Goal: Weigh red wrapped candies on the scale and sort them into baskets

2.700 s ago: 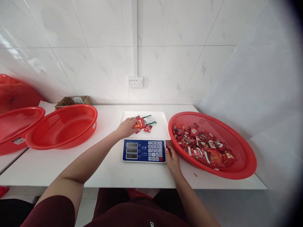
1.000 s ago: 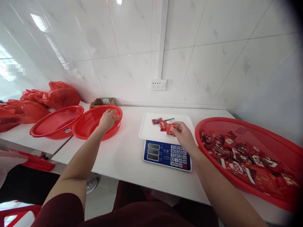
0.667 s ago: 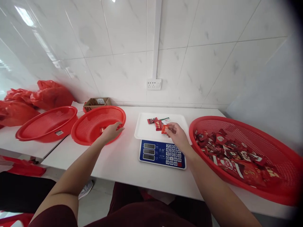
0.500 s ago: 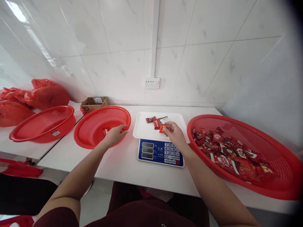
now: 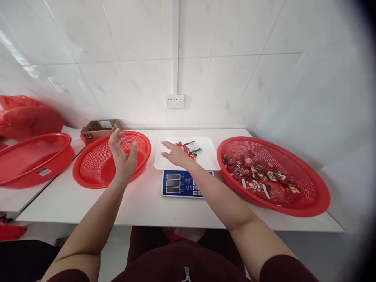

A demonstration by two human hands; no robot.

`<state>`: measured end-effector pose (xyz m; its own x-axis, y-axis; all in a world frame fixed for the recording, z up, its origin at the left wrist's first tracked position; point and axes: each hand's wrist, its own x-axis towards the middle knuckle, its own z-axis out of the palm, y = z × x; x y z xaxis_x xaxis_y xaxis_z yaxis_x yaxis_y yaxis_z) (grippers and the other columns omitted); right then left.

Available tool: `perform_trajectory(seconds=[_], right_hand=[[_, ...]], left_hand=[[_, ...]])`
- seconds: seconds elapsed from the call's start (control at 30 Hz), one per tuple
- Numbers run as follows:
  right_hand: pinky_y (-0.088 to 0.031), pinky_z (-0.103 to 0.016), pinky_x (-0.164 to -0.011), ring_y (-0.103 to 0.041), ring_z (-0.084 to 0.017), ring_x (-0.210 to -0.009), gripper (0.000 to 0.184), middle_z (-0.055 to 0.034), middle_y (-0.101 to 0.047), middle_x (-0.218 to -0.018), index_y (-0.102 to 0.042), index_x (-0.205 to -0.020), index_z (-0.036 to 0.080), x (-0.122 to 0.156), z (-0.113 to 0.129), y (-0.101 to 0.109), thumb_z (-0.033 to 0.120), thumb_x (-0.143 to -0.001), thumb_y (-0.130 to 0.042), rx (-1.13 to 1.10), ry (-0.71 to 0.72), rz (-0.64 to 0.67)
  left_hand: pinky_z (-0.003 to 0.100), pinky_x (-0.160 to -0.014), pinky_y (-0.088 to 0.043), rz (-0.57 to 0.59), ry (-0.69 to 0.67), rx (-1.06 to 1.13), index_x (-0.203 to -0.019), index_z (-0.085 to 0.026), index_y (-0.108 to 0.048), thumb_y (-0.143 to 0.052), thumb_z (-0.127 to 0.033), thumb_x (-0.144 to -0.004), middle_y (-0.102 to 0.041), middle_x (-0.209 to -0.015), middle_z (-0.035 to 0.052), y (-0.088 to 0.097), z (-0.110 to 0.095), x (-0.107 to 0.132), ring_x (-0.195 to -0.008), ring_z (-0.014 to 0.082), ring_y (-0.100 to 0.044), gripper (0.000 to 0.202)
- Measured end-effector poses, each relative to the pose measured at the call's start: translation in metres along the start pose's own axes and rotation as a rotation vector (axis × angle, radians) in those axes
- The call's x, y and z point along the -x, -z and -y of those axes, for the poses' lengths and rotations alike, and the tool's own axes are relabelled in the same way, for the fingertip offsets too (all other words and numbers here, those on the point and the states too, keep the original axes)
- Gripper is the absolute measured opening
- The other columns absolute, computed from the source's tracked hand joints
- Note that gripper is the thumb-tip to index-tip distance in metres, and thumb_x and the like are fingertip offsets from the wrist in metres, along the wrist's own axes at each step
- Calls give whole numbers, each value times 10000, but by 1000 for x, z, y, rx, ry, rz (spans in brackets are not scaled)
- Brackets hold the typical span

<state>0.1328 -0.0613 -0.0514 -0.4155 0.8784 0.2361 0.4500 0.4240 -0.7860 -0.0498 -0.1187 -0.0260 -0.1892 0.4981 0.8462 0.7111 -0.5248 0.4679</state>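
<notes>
The right hand is open, its fingers stretched out above the white tray. The left hand is open as well, fingers spread, over the red basket on the left. On the tray, just past the right fingers, lie a few red packets and a white-and-green packet. The tray sits on a blue-faced scale (its digits are too faint to read surely), partly covered by the right forearm. To the right, near the tray, a wide basket carries a heap of mostly red packets.

All this stands on a smooth white table. At its far left is an open cardboard box; farther left, another red basket and red plastic bags. Behind rises a wall of pale, grey-veined tiles, with a socket below a vertical white conduit.
</notes>
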Motion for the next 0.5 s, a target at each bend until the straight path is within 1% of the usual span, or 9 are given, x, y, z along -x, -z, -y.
perform_trajectory(seconds=[0.03,0.07,0.1,0.17,0.23,0.27,0.33,0.43,0.5], right_hand=[[-358,-392,-1013,-450,-229,-1223,468,-94,-502,-1327,-482,-1292,203,8,-11,10,224,-830,-559,186,-27,-25],[-355,-412,-1004,-441,-253,-1218,440,-103,-528,-1291,-513,-1261,195,16,-21,20,214,-824,-561,356,-63,-38],[-354,-425,-993,-436,-274,-1207,421,-116,-548,-1252,-540,-1232,184,23,-31,29,214,-813,-573,470,-106,-41],[-362,-434,-968,-435,-301,-1180,375,-134,-581,-1168,-597,-1149,161,35,-46,43,224,-780,-610,544,-150,-42],[-353,-417,-973,-430,-293,-1169,341,-129,-589,-1120,-626,-1090,157,43,-55,49,227,-757,-635,538,-160,-53],[-341,-405,-987,-427,-281,-1168,333,-123,-584,-1118,-628,-1079,156,45,-57,50,216,-751,-636,533,-157,-65],[-325,-385,-1003,-443,-260,-1150,330,-121,-574,-1126,-626,-1070,144,48,-60,48,138,-741,-608,508,-149,-92],[-368,-362,-965,-506,-228,-1083,395,-121,-573,-1127,-612,-1046,136,50,-61,47,-6,-695,-500,426,-149,-145],[-419,-346,-911,-555,-197,-1015,423,-110,-579,-1126,-578,-1053,147,49,-62,48,-20,-690,-440,343,-162,-196]], left_hand=[[434,-1017,-363,81,-1,-36,-1316,-224,-352,-533,-288,-856,-390,-1354,125,-2,4,4,-1249,243,-395,499],[454,-1014,-362,185,0,-75,-1270,-207,-419,-544,-293,-844,-427,-1328,129,-7,7,9,-1249,264,-392,453],[471,-1010,-361,302,4,-109,-1213,-196,-483,-549,-301,-835,-461,-1302,128,-13,10,13,-1244,280,-395,398],[483,-1002,-364,531,19,-117,-1106,-192,-566,-538,-305,-833,-527,-1245,115,-31,13,22,-1207,287,-429,296],[470,-992,-377,707,31,-40,-1060,-193,-598,-520,-292,-836,-574,-1186,101,-54,10,28,-1157,273,-472,256],[461,-988,-383,769,32,7,-1052,-197,-606,-518,-281,-834,-593,-1158,93,-65,6,30,-1142,268,-484,250],[449,-972,-399,853,28,84,-1046,-204,-621,-539,-259,-812,-619,-1123,78,-87,-3,34,-1129,270,-496,255],[442,-949,-416,916,28,166,-1027,-199,-645,-597,-221,-755,-642,-1078,77,-112,-19,36,-1082,280,-532,278],[438,-939,-421,939,51,228,-1026,-175,-650,-633,-201,-718,-645,-1060,96,-125,-26,37,-1047,282,-555,309]])
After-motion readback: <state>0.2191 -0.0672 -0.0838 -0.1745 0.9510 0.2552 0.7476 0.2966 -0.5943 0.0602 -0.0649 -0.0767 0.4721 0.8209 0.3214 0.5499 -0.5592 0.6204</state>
